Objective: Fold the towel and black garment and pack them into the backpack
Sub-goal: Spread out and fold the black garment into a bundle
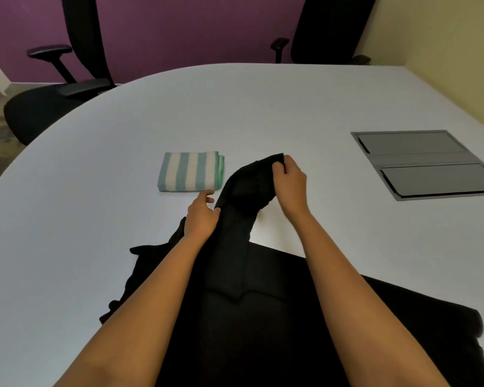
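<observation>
A green-and-white striped towel [190, 171] lies folded in a neat rectangle on the white table [95, 208], left of centre. The black garment [235, 247] spreads across the near part of the table, and a long narrow part of it is lifted toward the middle. My right hand [289, 181] grips the far end of that raised part. My left hand [203, 215] pinches the garment's left edge lower down, just below the towel. No backpack is in view.
A grey recessed panel with two lids [428, 163] sits in the table at the right. Two black office chairs [65, 88] [327, 29] stand behind the table's far edge, against a purple wall.
</observation>
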